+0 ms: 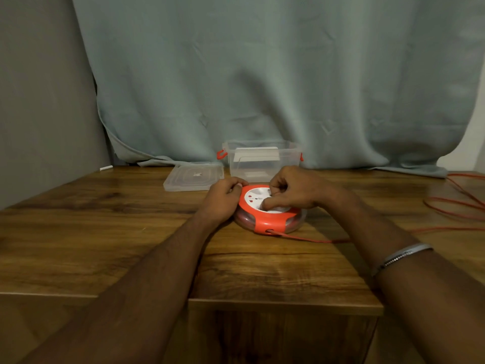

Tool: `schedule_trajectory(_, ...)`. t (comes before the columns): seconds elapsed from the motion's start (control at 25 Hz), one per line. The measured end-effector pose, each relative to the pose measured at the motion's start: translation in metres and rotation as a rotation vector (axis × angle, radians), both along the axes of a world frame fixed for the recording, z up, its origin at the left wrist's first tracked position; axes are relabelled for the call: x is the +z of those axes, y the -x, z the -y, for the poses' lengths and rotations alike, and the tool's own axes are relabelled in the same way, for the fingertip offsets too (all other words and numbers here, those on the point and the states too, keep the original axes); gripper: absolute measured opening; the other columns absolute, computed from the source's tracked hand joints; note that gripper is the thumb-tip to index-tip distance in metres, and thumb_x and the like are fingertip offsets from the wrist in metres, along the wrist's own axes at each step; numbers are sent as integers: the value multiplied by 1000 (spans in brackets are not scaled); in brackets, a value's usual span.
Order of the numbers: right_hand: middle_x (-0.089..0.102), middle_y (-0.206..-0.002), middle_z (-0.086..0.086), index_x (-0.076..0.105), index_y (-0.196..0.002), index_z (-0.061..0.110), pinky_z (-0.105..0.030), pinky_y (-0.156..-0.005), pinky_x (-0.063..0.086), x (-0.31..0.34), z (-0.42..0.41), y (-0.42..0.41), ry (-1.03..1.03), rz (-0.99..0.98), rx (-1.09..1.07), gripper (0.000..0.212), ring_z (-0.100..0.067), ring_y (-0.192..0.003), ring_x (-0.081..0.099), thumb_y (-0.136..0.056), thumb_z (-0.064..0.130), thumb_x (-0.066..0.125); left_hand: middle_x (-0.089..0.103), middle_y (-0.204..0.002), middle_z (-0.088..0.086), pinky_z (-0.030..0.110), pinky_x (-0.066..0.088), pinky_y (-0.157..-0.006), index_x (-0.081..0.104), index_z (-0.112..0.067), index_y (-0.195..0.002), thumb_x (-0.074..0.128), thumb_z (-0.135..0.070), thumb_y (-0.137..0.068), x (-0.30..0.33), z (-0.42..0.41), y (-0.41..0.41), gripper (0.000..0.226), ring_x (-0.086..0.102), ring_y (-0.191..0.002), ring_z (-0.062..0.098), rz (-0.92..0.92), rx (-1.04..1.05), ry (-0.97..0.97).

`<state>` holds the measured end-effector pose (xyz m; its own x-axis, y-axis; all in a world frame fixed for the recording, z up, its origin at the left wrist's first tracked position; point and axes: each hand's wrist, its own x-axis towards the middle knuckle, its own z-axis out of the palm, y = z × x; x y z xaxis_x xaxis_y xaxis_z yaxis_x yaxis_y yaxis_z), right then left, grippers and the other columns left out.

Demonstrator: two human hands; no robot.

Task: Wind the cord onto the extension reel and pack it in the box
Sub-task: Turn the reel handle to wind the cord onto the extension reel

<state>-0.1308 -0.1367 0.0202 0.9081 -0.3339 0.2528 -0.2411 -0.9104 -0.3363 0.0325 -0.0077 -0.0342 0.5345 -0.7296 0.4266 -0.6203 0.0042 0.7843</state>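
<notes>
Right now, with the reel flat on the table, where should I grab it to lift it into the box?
Grip the reel by its orange rim, from both sides. It lies flat and round, so opposite edges give the firmest hold. The left hand already grips the left edge. Avoid the near side, where the cord exits. The box stands open just behind.

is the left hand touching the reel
Touching: the head view shows the left hand curled against the red rim of the reel.
</notes>
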Motion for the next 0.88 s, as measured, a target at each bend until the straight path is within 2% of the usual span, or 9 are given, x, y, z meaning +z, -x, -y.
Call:
schedule_trajectory(0.12, 51, -49, 1, 62, -55, 10, -33, -54, 37, -2, -5, -2, 2, 37, 16, 46, -10, -49, 46, -77, 45, 82, 69, -121, 6, 17, 51, -74, 67, -14, -123, 43, -19, -104, 0, 0, -1, 31, 65, -104, 16, 24, 4, 1)
schedule_trajectory(0.16, 53, -51, 0, 62, -57, 9, -33, -54, 38, -1, -5, -2, -7, 63, 38, 42, -11, -51, 48, -78, 38, 83, 70, -120, 5, 13, 49, -70, 68, -15, -122, 44, -19, -104, -1, 1, -1, 31, 65, -101, 14, 29, 7, 3)
schedule_trajectory(0.24, 66, -65, 0, 68, -75, 11, -30, -57, 43, 4, -1, 1, -88, 115, 104, 13, -11, -55, 53, -77, 11, 81, 70, -118, 5, 10, 47, -66, 68, -15, -122, 44, -18, -104, -1, 1, -2, 31, 64, -96, 10, 19, 13, 8)
schedule_trajectory(0.32, 79, -94, 0, 66, -98, 13, -26, -55, 44, 10, 6, 6, -187, 87, 164, 37, -8, -54, 51, -72, -13, 72, 70, -120, 6, 13, 49, -71, 67, -14, -124, 43, -17, -104, -2, 2, -3, 32, 65, -99, 12, 4, 2, 9)
schedule_trajectory(0.44, 77, -119, -8, 60, -106, 12, -14, -49, 43, 11, 13, 11, -287, -35, 209, 51, 3, -53, 58, -72, -26, 64, 68, -124, 6, 21, 53, -81, 65, -16, -128, 42, -19, -105, -1, 1, -3, 33, 65, -105, 14, 2, -28, -20)
schedule_trajectory(0.52, 75, -124, -10, 57, -108, 10, -17, -51, 43, 11, 17, 13, -333, -60, 214, 50, 2, -53, 58, -74, -27, 64, 68, -124, 6, 23, 55, -83, 65, -16, -128, 42, -18, -105, 0, 1, -3, 32, 65, -105, 13, -2, -41, -21)
schedule_trajectory(0.68, 75, -125, -9, 51, -109, 10, -31, -52, 36, 9, 21, 15, -350, -46, 186, 50, -10, -51, 41, -76, -21, 72, 69, -123, 6, 23, 54, -84, 67, -15, -125, 42, -17, -105, -1, 3, -3, 32, 65, -104, 14, -15, -31, -4)
schedule_trajectory(0.76, 76, -118, -7, 51, -104, 13, -29, -52, 40, 9, 20, 16, -305, -34, 162, 48, -12, -54, 45, -75, -12, 80, 69, -123, 5, 21, 53, -83, 68, -16, -124, 42, -17, -105, -2, 3, -3, 32, 64, -103, 12, -13, -28, 2)
schedule_trajectory(0.88, 76, -104, -8, 58, -97, 15, -31, -62, 48, 8, 17, 14, -232, -8, 108, 43, -34, -76, 60, -70, 6, 90, 69, -124, 5, 24, 54, -86, 67, -17, -123, 42, -18, -105, -2, 3, -4, 32, 64, -106, 15, -26, -25, 2)
